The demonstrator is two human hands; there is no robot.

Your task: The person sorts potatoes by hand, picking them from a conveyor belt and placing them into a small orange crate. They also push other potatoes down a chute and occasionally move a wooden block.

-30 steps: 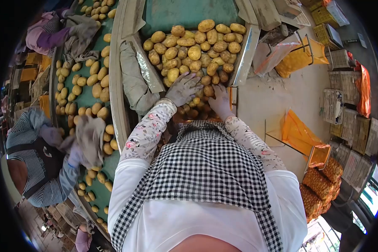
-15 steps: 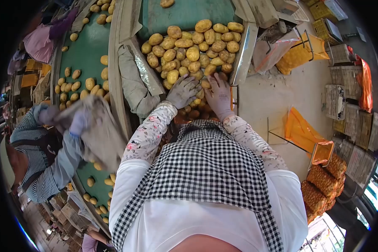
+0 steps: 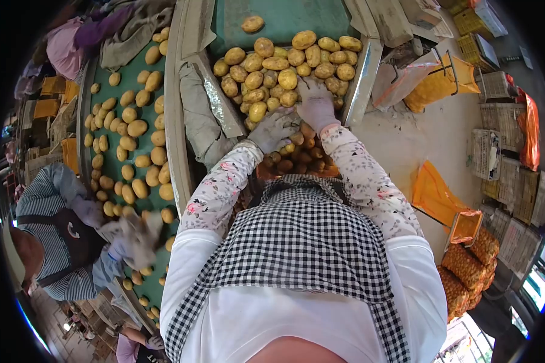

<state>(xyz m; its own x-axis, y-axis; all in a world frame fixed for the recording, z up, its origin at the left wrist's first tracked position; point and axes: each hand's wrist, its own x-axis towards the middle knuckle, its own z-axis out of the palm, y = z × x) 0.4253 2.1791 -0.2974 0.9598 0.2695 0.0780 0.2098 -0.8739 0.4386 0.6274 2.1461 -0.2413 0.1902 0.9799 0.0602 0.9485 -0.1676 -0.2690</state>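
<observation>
A pile of potatoes (image 3: 275,63) fills the lower end of a green conveyor belt (image 3: 284,15) in front of me. My left hand (image 3: 275,130), in a grey glove, lies over the near edge of the pile with its fingers stretched out. Farther into the pile, on its right side, my right hand (image 3: 317,106) rests on potatoes, fingers extended in a pale glove. Neither hand is closed round a potato. Below my hands, more potatoes (image 3: 300,158) sit in shadow, just beyond my checked apron (image 3: 309,236). The fingertips are partly hidden among the potatoes.
Metal side plates (image 3: 362,78) flank the pile, and a grey cloth (image 3: 203,115) hangs over the left one. On the left, a co-worker (image 3: 72,236) works over a second belt (image 3: 118,163) with potatoes. Orange mesh bags (image 3: 433,187), filled sacks (image 3: 466,278) and crates (image 3: 487,151) stand right.
My right hand has moved farther up the pile, and my left hand has shifted slightly nearer. The co-worker's cloth has moved down, uncovering more potatoes on the left belt.
</observation>
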